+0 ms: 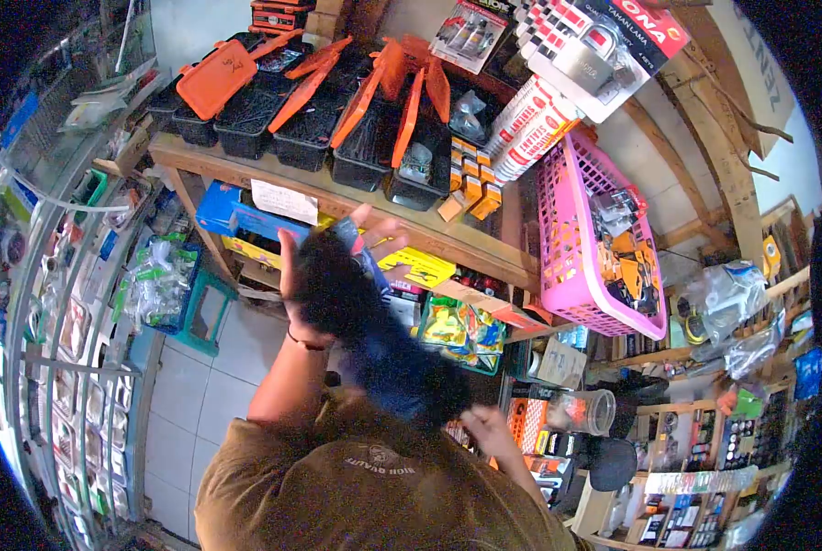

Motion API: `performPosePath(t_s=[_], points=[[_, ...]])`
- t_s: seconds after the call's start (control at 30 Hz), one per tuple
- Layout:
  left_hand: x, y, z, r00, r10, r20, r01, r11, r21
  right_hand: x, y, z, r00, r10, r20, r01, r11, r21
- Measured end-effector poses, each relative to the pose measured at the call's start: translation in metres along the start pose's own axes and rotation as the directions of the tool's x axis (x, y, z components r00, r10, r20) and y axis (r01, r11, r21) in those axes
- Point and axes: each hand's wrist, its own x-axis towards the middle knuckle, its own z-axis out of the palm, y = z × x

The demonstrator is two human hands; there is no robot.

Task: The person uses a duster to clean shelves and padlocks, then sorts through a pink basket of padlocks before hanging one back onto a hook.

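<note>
A long dark blue and black item (388, 344), soft-looking and blurred, stretches diagonally in front of my chest. Its upper end lies across the palm of my left hand (302, 298), whose thumb and fingertips show spread apart on either side of it; the rest of the palm is hidden. At the item's lower end is my right hand (492, 433), with its fingers closed at the edge of the item and partly blurred. Ahead of my left hand are blue and yellow boxes (420, 266) under the wooden shelf edge (429, 225).
Black bins (305, 147) with orange lids line the shelf. A pink basket (567, 239) of packets stands right of white sealant tubes (530, 129). A glass display case (71, 367) is at left, a green crate (211, 312) near it. Stocked racks (695, 468) fill the right.
</note>
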Motion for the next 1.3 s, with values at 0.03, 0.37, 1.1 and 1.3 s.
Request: performPosePath(t_s=[0.03, 0.37, 1.1, 1.3], points=[[-0.004, 0.0, 0.0, 0.998, 0.048, 0.043, -0.037, 0.97, -0.241, 0.001, 0.008, 0.003, 0.989, 0.123, -0.079, -0.106, 0.976, 0.189], [-0.005, -0.002, 0.011, 0.991, 0.118, 0.057, -0.083, 0.902, -0.425, -0.004, -0.002, -0.005, 0.979, 0.184, -0.085, -0.183, 0.983, 0.019], [-0.001, 0.002, 0.033, 0.983, 0.026, -0.181, -0.048, 0.992, -0.118, -0.013, -0.01, -0.002, 0.973, 0.197, -0.123, -0.196, 0.98, 0.019], [-0.003, 0.005, 0.018, 0.991, 0.024, -0.129, -0.023, 1.0, 0.007, -0.016, 0.01, 0.0, 0.958, 0.226, -0.175, -0.207, 0.971, 0.12]])
